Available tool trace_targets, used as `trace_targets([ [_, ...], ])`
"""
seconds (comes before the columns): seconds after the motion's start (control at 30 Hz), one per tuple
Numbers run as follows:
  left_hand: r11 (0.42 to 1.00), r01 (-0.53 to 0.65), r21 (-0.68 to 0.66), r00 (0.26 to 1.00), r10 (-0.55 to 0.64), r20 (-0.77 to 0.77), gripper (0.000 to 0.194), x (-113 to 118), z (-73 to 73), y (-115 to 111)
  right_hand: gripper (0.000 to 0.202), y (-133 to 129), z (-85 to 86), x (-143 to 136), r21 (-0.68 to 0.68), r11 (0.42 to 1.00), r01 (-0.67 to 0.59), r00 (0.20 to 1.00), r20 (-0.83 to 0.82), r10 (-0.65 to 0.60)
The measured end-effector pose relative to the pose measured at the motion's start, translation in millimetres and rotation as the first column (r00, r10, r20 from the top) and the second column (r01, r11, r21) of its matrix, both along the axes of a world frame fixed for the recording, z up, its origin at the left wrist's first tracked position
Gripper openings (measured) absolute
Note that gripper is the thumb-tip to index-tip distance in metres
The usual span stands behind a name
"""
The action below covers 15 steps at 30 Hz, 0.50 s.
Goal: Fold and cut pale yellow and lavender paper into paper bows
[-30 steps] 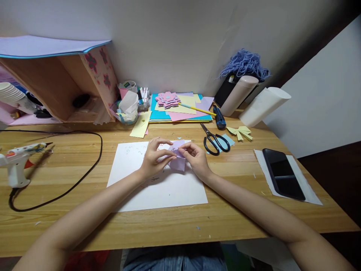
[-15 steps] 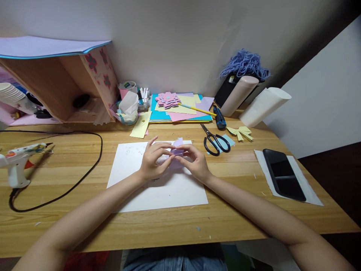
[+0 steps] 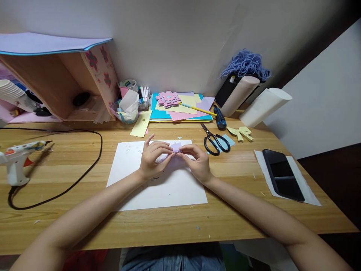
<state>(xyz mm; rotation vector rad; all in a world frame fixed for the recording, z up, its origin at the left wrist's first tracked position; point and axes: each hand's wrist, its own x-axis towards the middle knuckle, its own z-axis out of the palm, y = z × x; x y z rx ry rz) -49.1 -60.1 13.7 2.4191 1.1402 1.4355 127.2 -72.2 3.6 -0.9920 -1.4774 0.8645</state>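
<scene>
Between my two hands is a small piece of purple paper (image 3: 176, 147), pinched at both sides above a white sheet (image 3: 169, 192). My left hand (image 3: 153, 156) grips its left side with thumb and fingertips, the little finger raised. On the right side, my right hand (image 3: 196, 161) pinches the paper between thumb and fingers. The fingers partly hide the paper, so its exact folds cannot be made out. Black-handled scissors (image 3: 213, 140) lie to the right of my hands, over a light blue paper scrap (image 3: 228, 140).
A glue gun (image 3: 18, 160) with a black cord stands at left, beside a cardboard box (image 3: 100, 82). Behind are stacked coloured papers (image 3: 180, 116) with a pink paper flower (image 3: 168, 99). A yellow paper bow (image 3: 240, 132), utility knife (image 3: 220, 118) and phone (image 3: 282, 174) lie to the right.
The purple paper has tilted flatter between my fingers, and its upright part no longer stands up. My fingertips have shifted slightly, both hands keeping their grip.
</scene>
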Motion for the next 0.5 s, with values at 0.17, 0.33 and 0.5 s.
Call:
trace_targets([
  [0.17,0.998,0.014,0.059,1.0,-0.014,0.005,0.004,0.5,-0.1,0.6,0.016,0.1,0.0,0.0,-0.033,0.999,-0.004,1.0,0.016,0.005],
  [0.33,0.999,-0.023,0.031,0.999,0.024,-0.035,0.004,0.5,2.4,-1.0,0.007,0.8,0.6,0.3,0.025,0.999,0.022,0.999,0.041,-0.023],
  [0.5,0.966,-0.03,-0.255,0.983,0.074,0.166,0.027,0.7,-1.4,1.6,0.005,5.7,1.4,1.8,0.07,0.994,0.085,0.996,0.016,-0.086],
])
